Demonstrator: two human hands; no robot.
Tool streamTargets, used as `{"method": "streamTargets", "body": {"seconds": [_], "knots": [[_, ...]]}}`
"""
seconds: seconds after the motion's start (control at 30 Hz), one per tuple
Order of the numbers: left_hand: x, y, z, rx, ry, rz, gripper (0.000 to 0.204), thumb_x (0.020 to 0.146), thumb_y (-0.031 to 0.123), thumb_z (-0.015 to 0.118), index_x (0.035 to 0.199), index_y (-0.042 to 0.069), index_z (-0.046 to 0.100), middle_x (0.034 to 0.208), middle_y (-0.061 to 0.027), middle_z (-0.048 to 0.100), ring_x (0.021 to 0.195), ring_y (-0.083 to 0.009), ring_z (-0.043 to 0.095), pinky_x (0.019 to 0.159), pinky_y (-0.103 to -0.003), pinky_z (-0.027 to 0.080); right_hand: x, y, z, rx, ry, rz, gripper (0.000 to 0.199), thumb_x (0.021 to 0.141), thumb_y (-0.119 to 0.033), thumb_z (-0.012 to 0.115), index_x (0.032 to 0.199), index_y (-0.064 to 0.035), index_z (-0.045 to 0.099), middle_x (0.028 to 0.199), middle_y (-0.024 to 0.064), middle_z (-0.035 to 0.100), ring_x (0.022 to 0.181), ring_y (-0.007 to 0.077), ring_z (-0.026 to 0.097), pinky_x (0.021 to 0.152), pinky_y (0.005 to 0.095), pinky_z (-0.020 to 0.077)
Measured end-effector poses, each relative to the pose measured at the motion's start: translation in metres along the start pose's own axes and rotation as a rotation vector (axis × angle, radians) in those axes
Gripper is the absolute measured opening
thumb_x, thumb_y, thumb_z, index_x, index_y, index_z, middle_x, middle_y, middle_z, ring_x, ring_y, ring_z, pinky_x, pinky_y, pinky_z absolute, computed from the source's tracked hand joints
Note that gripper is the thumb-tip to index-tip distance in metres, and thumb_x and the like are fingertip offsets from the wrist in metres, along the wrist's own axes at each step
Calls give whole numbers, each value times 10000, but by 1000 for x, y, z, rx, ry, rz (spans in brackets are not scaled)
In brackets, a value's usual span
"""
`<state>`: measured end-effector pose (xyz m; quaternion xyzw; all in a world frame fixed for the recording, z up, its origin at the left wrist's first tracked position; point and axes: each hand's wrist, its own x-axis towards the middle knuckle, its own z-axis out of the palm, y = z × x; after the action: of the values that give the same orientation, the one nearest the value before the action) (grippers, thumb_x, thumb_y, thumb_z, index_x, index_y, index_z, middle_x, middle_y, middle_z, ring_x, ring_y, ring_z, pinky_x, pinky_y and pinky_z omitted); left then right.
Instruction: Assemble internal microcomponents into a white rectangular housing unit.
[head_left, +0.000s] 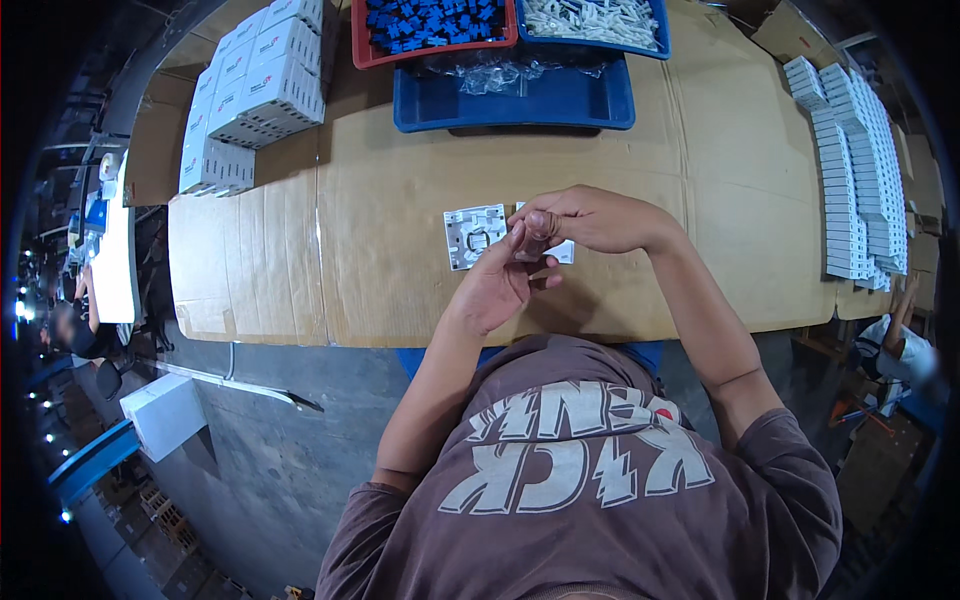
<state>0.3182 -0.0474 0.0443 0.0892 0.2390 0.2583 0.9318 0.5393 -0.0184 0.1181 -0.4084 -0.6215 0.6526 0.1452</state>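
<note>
Fingers [528, 232] pinching small part, white plate [474, 235] beside, blue tray [520, 100] beyond

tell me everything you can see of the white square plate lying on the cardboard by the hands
The white square plate lies flat on the brown cardboard-covered table, just left of the person's left hand. It looks like moulded plastic, with raised ribs and a rectangular cut-out near its middle, so its inner side seems to face up. Its edges sit slightly turned against the table's edge. Its right edge meets the fingers; whether they touch it is unclear.

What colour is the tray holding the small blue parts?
Red tray, seen in the head view.
</note>
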Motion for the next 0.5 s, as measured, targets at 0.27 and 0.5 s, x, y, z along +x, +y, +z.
{"method": "streamTargets", "body": {"seconds": [0.27, 0.5], "knots": [[0, 0, -4, 28, -61, 18, 386, 1112, 420, 480, 1306, 136, 656, 1189, -62, 748, 1069, -225, 692, 941, -470, 570, 2, 1, 2, -8, -13, 12, 514, 1122, -457, 458, 1300, -19, 660, 1156, 88, 723, 1058, 194, 651, 980, 348, 515], [1, 3, 10, 90, 54, 0, 418, 1113, 430, 479, 1298, 95, 646, 1066, -57, 723, 906, -200, 661, 851, -412, 549, 5, 5, 3, -80, -69, 95, 507, 1122, -444, 467, 1275, -4, 668, 1159, 99, 725, 1078, 181, 653, 986, 345, 511]]}}
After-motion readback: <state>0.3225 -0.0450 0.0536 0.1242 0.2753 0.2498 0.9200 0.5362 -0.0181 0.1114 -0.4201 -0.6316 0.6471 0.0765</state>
